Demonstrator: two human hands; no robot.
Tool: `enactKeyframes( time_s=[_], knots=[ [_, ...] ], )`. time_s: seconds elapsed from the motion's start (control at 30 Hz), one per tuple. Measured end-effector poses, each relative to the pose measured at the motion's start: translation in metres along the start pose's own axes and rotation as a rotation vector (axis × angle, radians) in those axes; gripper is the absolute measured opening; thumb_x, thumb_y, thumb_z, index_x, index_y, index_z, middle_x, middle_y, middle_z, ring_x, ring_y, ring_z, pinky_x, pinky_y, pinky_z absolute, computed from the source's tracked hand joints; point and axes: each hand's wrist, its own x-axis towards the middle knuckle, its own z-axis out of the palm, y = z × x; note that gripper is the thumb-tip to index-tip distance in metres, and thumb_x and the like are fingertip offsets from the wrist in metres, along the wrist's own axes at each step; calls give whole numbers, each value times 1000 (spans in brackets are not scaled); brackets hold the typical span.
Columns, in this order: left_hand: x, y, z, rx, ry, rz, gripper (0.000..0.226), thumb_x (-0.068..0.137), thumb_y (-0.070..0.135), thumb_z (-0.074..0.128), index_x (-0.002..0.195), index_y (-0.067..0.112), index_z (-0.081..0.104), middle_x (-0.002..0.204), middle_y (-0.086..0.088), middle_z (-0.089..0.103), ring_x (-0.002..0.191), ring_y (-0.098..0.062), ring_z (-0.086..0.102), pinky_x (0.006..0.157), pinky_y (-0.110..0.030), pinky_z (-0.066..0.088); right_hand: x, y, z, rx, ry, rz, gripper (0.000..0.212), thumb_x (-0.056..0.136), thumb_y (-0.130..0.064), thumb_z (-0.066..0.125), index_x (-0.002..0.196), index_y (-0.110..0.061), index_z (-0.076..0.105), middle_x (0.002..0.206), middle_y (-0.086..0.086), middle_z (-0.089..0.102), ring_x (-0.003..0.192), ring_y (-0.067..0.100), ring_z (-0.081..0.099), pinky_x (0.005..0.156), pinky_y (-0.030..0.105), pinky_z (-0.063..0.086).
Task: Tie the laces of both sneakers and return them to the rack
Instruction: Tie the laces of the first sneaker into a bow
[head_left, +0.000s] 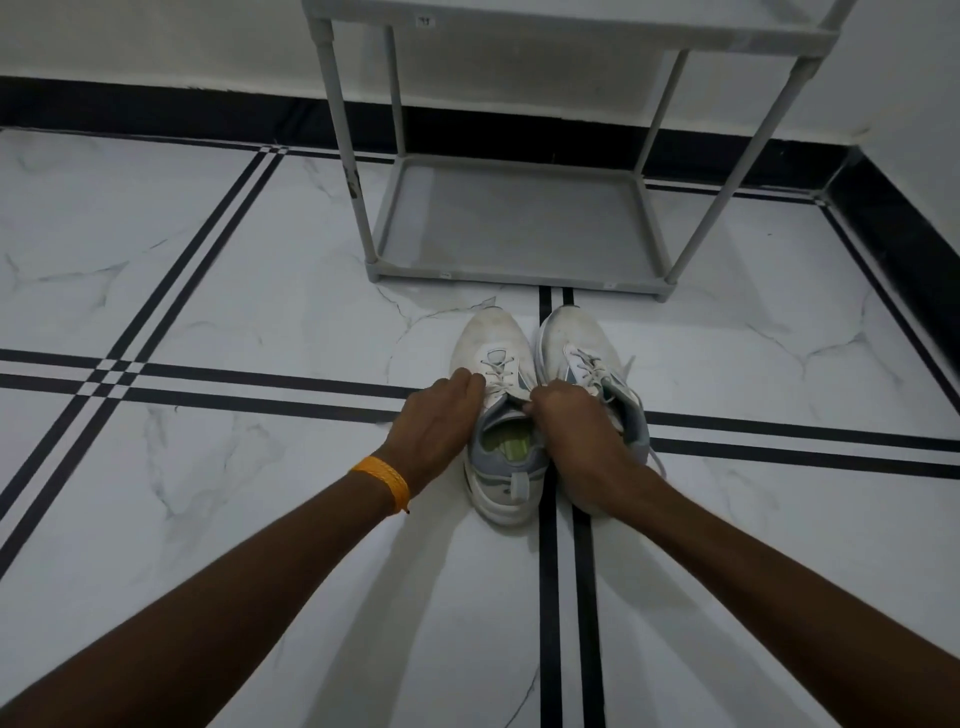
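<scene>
Two white-and-grey sneakers stand side by side on the marble floor (208, 291), toes pointing toward the grey shoe rack (511, 223) just beyond them. My left hand (439, 423) rests against the outer side of the left sneaker (496, 415), fingers curled at the edge of its lacing; I cannot tell whether that grip actually holds a lace or only presses on the upper. My right hand (574, 434) is bunched at the top of the same sneaker's tongue, its grip narrow, fingertips pinched together there, though what is pinched is hidden by the knuckles. This hand also covers the heel part of the right sneaker (587, 358), whose laces (589, 366) lie loose over the tongue, one end trailing off to the side. An orange band (384, 480) sits on my left wrist. The rack's bottom shelf faces the shoes, close to their toes but not touching.
</scene>
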Motion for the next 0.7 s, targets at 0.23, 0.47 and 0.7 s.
enactKeyframes(
  time_s=[0.23,0.47,0.7],
  knots=[
    [-2,-21,-13,153,-60,221,26,81,9,72,105,7,61,83,-13,62,55,-25,59,44,-31,45,-4,13,-7,-334,-83,-134,26,91,-8,53,117,-5,51,118,16,57,106,33,60,78,40,47],
    [-8,-27,-13,118,-21,227,28,78,1,68,105,2,63,81,-17,65,52,-31,61,44,-32,47,-1,7,-1,-313,-49,-121,22,84,-5,63,106,-3,58,100,19,66,85,35,67,67,39,50],
    [-11,-48,-19,129,-53,147,36,71,5,80,103,5,63,80,-15,66,53,-27,61,46,-31,50,12,-11,6,-257,-64,-142,26,94,-10,51,119,-4,51,116,18,62,100,33,63,77,39,47]
  ],
)
